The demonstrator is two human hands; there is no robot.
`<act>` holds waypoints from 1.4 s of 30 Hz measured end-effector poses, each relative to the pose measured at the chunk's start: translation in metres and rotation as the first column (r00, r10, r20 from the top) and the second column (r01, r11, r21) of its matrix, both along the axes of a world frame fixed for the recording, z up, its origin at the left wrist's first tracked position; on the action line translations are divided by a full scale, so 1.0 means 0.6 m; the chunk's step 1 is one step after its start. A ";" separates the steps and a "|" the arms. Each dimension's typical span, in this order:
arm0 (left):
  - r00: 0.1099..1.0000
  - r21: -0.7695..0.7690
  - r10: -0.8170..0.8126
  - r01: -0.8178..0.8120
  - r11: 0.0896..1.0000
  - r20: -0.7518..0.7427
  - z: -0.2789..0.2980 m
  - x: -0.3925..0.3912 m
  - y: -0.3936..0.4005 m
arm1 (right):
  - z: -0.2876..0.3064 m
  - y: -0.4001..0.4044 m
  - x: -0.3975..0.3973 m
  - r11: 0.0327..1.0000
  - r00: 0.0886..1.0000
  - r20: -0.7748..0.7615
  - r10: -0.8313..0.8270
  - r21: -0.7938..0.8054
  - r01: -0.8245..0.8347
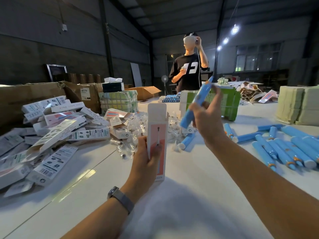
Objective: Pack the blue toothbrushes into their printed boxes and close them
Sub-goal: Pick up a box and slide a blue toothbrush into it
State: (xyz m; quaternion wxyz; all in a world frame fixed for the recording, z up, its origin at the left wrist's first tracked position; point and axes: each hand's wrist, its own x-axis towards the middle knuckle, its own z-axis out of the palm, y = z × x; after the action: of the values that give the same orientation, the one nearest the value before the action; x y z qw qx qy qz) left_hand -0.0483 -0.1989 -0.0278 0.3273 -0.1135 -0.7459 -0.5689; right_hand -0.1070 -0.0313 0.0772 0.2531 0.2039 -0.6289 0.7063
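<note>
My left hand (146, 157) grips a tall printed box (158, 133), white and pink with a toothbrush picture, held upright with its top flap open. To its right, my right hand (207, 118) holds a blue toothbrush (196, 104) tilted, its base low near the box top and its tip pointing up and right. More blue toothbrushes (283, 149) lie loose on the white table (86, 169) at the right. A heap of printed boxes (57, 131) covers the left of the table.
Small clear plastic bags (136, 125) lie in the middle behind the box. Cardboard cartons (34, 95), a green-wrapped bundle (229, 104) and stacked flat card (296, 104) stand further back. A person in a black shirt (188, 68) stands beyond the table.
</note>
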 end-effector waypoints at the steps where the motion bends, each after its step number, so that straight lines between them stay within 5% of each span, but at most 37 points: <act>1: 1.000 -0.007 0.000 0.000 1.000 0.002 0.001 0.001 0.001 | 0.020 -0.005 0.016 0.993 0.996 -0.056 0.069 -0.093 -0.074; 5: 1.000 -0.022 -0.002 0.002 1.000 0.019 0.001 0.004 0.003 | 0.059 -0.019 0.071 0.975 0.962 -0.210 0.175 -0.096 -0.198; 9: 1.000 -0.019 0.003 -0.003 1.000 -0.001 0.002 0.007 0.008 | 0.055 -0.029 0.087 0.981 0.916 -0.401 0.005 0.177 0.072; 14: 1.000 -0.061 0.009 -0.011 0.998 -0.019 0.003 0.006 0.010 | 0.056 -0.023 0.079 0.909 0.860 -0.508 -0.040 0.339 0.242; 20: 0.999 -0.071 0.046 -0.047 0.996 -0.027 0.003 0.005 0.009 | 0.035 -0.029 0.062 0.762 0.869 -0.491 -0.064 0.537 0.360; 27: 0.974 -0.086 0.215 -0.220 0.972 -0.072 0.012 0.002 -0.005 | -0.004 -0.046 0.054 0.718 0.886 -0.461 -0.043 0.603 0.348; 33: 0.889 0.186 0.454 -0.435 0.881 -0.068 0.031 -0.011 -0.067 | -0.025 -0.064 0.032 0.848 0.931 -0.352 -0.096 0.461 0.262; 35: 0.854 0.250 0.519 -0.497 0.831 -0.028 0.030 -0.015 -0.088 | -0.055 -0.085 0.013 0.749 0.977 -0.209 -0.051 0.639 0.176; 38: 0.829 0.265 0.560 -0.541 0.798 0.007 0.024 -0.022 -0.099 | -0.110 -0.138 -0.012 0.416 0.998 -0.002 0.063 0.909 -0.025; 42: 0.822 0.260 0.570 -0.550 0.793 -0.001 0.023 -0.027 -0.101 | -0.146 -0.209 -0.040 0.081 0.994 0.061 0.090 0.994 -0.069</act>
State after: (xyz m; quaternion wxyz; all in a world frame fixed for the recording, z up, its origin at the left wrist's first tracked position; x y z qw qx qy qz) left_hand -0.0646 -0.2593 -0.0137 0.5218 0.1319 -0.6551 -0.5302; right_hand -0.1308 -0.1567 -0.0105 0.0152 0.3606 -0.9265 0.1064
